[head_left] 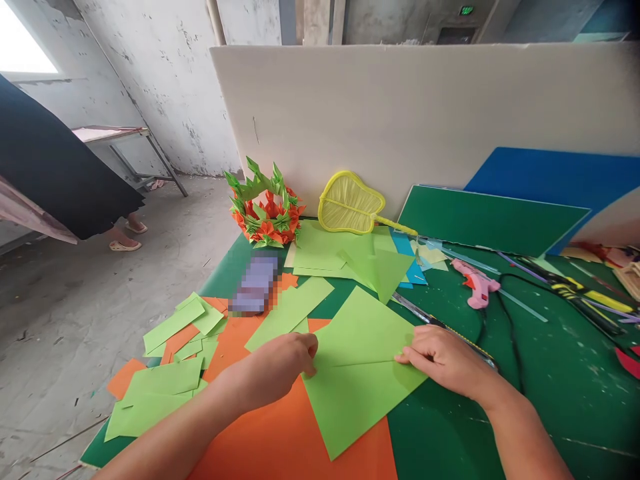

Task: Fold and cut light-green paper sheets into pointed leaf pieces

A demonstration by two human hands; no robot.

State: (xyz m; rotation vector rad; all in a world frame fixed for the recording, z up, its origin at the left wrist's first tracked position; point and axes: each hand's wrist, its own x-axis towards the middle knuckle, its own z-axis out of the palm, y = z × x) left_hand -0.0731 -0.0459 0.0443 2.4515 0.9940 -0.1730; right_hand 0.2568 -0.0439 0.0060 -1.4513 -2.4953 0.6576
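Note:
A light green sheet of paper (367, 393) lies in front of me, with a crease running across its middle. My left hand (285, 363) is closed at the paper's left edge, fingers curled down onto it. At the right end of the crease, my right hand (437, 353) pinches the same sheet between thumb and fingers. Underneath is a large orange sheet (270, 433). A long utility knife (413, 308) lies partly hidden behind the right hand. Left of my left hand are several cut green paper pieces (165, 390).
A green and orange folded-paper ring (267, 230), a yellow fan (350, 203) and a blurred phone (255, 283) are at the back. A pink glue gun (477, 283) with a black cord lies right on the green table (565, 393). A person in a dark skirt (65, 173) stands left.

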